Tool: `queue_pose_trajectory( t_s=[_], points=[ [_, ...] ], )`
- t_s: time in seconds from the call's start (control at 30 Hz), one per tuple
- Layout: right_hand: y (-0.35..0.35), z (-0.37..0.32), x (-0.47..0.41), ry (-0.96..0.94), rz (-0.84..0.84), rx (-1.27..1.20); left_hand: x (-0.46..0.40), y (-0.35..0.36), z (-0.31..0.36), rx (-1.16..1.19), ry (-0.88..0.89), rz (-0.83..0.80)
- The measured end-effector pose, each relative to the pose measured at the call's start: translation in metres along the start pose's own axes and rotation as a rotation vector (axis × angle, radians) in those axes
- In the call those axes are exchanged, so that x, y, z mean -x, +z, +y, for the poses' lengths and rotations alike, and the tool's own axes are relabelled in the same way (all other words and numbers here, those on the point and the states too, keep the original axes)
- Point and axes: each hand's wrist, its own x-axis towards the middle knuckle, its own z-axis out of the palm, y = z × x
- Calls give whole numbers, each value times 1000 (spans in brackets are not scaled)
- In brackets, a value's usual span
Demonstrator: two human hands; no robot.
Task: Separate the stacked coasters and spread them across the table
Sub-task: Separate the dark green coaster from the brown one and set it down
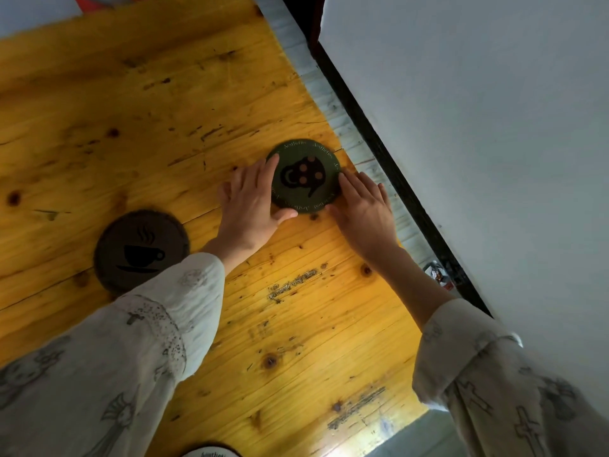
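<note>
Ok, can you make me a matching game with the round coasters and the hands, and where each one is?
Things:
1. green coaster
2. brown coaster with a cup picture
3. white coaster
4. right hand

Places:
A. at the bottom edge of the picture, mostly cut off
B. between both hands, near the table's right edge
C. touching the right side of the green coaster
D. lying alone, to the left of the left hand

Pairs: 1-B, 2-D, 3-A, 4-C
</note>
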Motion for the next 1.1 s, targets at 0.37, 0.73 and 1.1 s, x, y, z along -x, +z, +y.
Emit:
queue_pose_trajectory(
  t_s=[0.37,0.73,1.1],
  points=[
    [-5,7,-13,12,1,4,-10,8,7,-2,-59,49],
    [-3,9,-19,59,-25,-11,-15,13,11,-15,-127,27],
    [-7,3,-22,126,-64,-167,-18,8,15,12,-148,12]
  ],
)
